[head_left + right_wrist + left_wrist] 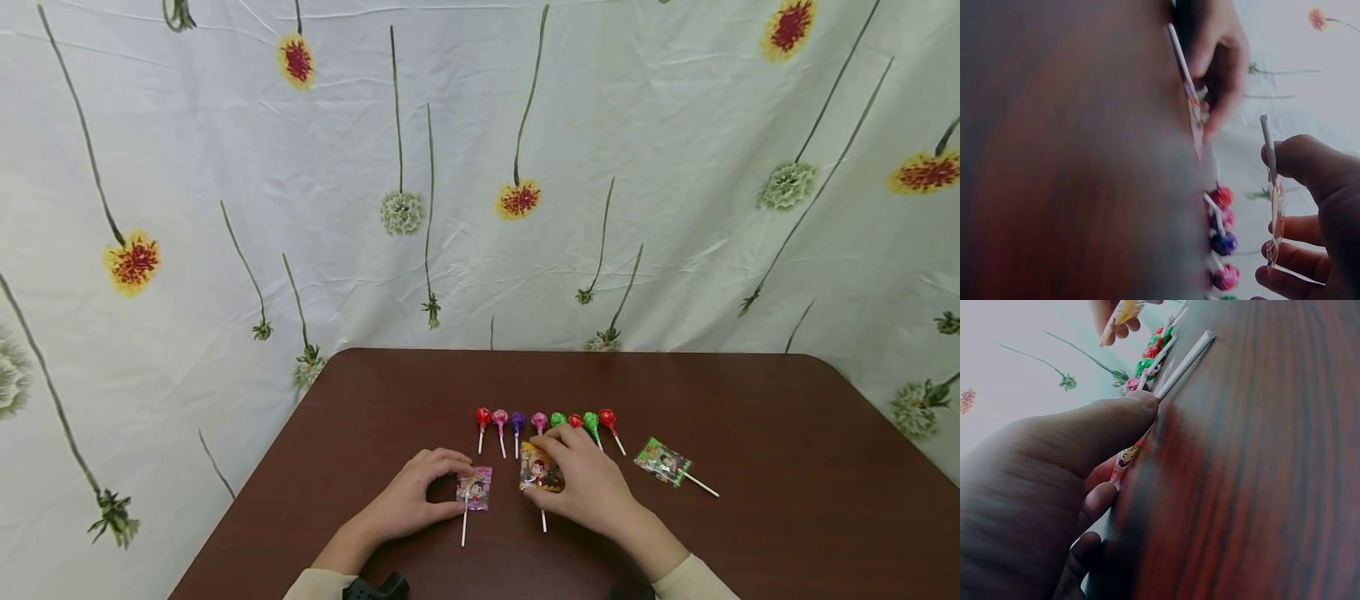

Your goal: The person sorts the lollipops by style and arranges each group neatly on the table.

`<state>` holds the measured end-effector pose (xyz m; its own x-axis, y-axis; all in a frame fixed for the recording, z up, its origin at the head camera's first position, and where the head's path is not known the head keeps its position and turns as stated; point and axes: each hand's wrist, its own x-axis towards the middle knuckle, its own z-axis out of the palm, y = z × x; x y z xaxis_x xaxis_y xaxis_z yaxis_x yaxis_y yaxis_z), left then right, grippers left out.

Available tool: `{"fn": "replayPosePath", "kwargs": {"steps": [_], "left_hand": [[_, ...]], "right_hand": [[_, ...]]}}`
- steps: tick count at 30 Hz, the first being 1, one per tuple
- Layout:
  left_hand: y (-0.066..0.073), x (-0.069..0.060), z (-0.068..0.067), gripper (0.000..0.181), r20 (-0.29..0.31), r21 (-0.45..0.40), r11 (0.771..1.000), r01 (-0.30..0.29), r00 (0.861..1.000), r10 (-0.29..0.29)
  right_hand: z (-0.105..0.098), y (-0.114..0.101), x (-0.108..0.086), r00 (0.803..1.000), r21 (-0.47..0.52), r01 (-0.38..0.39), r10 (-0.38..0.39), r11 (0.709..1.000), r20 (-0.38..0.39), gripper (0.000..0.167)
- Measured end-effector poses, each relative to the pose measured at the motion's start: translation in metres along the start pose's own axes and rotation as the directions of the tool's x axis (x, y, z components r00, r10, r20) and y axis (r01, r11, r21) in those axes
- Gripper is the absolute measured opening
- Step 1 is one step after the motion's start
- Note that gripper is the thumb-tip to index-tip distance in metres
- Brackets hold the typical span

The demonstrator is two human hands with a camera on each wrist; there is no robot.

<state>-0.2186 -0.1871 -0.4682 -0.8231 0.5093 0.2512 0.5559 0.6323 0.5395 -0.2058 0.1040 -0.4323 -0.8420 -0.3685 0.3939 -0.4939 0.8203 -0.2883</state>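
My left hand [411,497] grips a flat-wrapped lollipop in a pink-purple packet [477,490] by its edges, thumb near the stick and fingers at the far end. It lies on or just at the table, its white stick pointing toward me. To the right, my right hand [589,483] holds a lollipop in a yellow-orange packet [538,468] between thumb and fingers. In the right wrist view this yellow-orange packet [1277,215] is raised off the table. Beyond the hands, several round lollipops [518,420] in red, pink, purple and green form a row, partly hidden by my right hand.
A green-packeted lollipop [662,462] lies right of my right hand, its stick slanting toward the near right. The dark brown table [780,467] has rounded far corners. Behind it hangs a white cloth [465,267] with a flower print.
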Motion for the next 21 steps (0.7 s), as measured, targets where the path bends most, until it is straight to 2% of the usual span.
{"fn": "replayPosePath", "kwargs": {"steps": [13, 21], "left_hand": [[0.0, 0.0, 0.0, 0.038, 0.001, -0.002, 1.0, -0.007, 1.0, 0.007], [-0.001, 0.0, 0.0, 0.039, 0.008, 0.002, 1.0, 0.002, 1.0, -0.002]], "right_hand": [[0.018, -0.016, -0.007, 0.999, -0.008, -0.015, 0.015, 1.0, 0.048, 0.057], [0.03, -0.021, -0.012, 1.0, -0.04, 0.024, -0.024, 0.999, -0.006, 0.055]]}}
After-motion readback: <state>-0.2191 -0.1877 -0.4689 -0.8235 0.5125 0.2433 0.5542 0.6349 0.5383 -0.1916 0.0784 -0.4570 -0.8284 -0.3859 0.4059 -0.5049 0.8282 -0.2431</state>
